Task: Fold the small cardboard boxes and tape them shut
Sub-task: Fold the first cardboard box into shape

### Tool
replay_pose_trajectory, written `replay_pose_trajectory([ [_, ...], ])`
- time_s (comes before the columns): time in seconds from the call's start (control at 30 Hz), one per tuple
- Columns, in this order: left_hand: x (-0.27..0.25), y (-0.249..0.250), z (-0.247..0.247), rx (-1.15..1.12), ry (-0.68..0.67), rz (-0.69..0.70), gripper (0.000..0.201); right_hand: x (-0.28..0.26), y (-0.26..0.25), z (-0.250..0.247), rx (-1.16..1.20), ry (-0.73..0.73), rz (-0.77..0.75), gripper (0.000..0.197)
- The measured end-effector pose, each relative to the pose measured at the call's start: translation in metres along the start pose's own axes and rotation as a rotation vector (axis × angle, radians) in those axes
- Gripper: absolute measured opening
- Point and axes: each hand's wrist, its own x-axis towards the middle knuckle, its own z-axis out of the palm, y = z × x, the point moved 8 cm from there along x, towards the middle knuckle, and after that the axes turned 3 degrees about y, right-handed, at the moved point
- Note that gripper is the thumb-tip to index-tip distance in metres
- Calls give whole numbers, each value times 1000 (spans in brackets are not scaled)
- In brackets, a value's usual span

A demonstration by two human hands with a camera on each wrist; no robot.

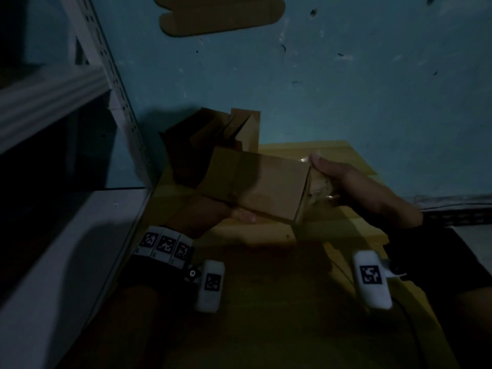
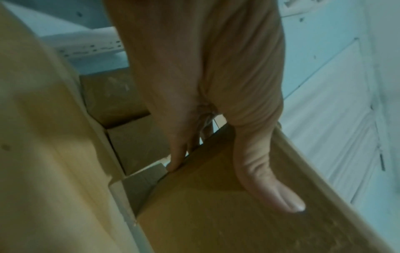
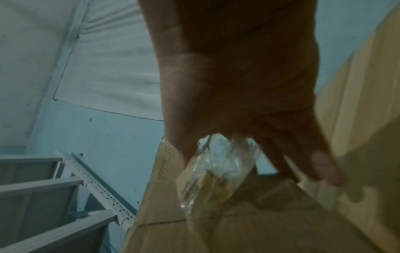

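A small brown cardboard box (image 1: 266,185) is held up over a stack of flat yellowish cardboard. My left hand (image 1: 229,213) grips its near left end; in the left wrist view the thumb (image 2: 270,179) lies flat on the box face (image 2: 216,214) while the fingers (image 2: 177,157) curl round its edge. My right hand (image 1: 323,177) is at the box's right end and pinches a crumpled strip of clear tape (image 1: 319,189). In the right wrist view the tape (image 3: 218,171) hangs from that hand onto the box (image 3: 249,222).
More brown boxes (image 1: 213,134) stand just behind the held one. A flat die-cut cardboard blank (image 1: 221,14) lies far off on the blue surface. White slotted metal shelving (image 1: 53,102) runs along the left. Flat cardboard sheets (image 1: 332,153) lie underneath.
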Motion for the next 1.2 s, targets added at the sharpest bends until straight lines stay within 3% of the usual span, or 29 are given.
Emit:
replay_pose_trajectory([
  [0.1, 1, 5, 4, -50, 15, 47, 82, -8, 0, 14, 108, -125, 66, 53],
  [0.17, 2, 6, 3, -104, 35, 60, 74, -8, -2, 13, 156, -118, 27, 52],
  [0.3, 13, 6, -1, -277, 30, 84, 60, 1, 0, -11, 166, 139, -52, 56],
  [0.37, 18, 0, 2, -343, -16, -4, 63, 2, 3, -23, 165, 273, -74, 54],
  [0.47, 21, -7, 8, -481, -66, -132, 28, 1, 4, -32, -30, 413, -124, 50],
  [0.5, 21, -8, 9, -561, -71, -166, 29, 0, 3, -33, -120, 441, -140, 50],
  [0.6, 21, -5, 11, -702, -81, -187, 59, -4, -3, -27, -215, 475, -201, 48],
  [0.73, 19, -7, 17, -495, -75, -197, 81, -7, -16, -9, -323, 426, -337, 49],
  [0.83, 15, -15, 25, -398, -95, -259, 71, -8, -18, -1, -357, 409, -425, 45],
  [1.0, 18, -19, 22, -452, -58, -277, 48, -4, -14, -6, -323, 401, -456, 26],
  [1.2, 21, -23, 16, -475, -36, -265, 56, -3, -16, -20, -197, 425, -452, 16],
])
